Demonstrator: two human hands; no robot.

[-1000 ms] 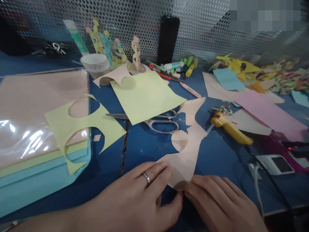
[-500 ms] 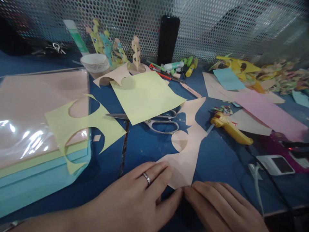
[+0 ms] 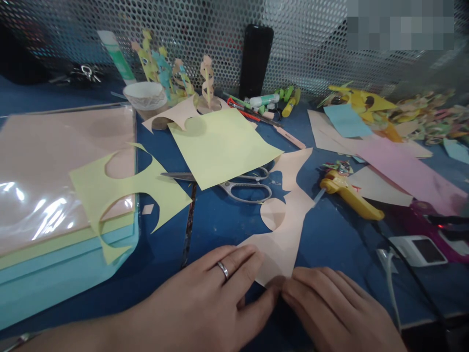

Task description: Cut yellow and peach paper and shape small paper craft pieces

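My left hand (image 3: 208,293), with a silver ring, rests its closed-together fingers over the near left part of a cut pink paper sheet (image 3: 280,247). Its thumb reaches right and meets the fingertips of my right hand (image 3: 337,305) at the sheet's near corner. The right fingers are curled and pressed together. Whatever lies between the fingertips is hidden. A round pink paper disc (image 3: 273,214) lies at the sheet's left edge. Beyond it are scissors (image 3: 249,192), partly under a yellow-green sheet (image 3: 223,144).
At right lie a yellow glue gun (image 3: 351,195), a white device (image 3: 417,249) with cables, and paper scraps (image 3: 388,166). Cut yellow-green paper (image 3: 135,183) overlaps a plastic sleeve of coloured paper (image 3: 66,161) at left. A paper cup (image 3: 144,95) and an upright phone (image 3: 255,61) stand behind.
My right hand has shifted slightly up, its fingertips a little higher on the sheet's near corner. My left hand stays almost still.
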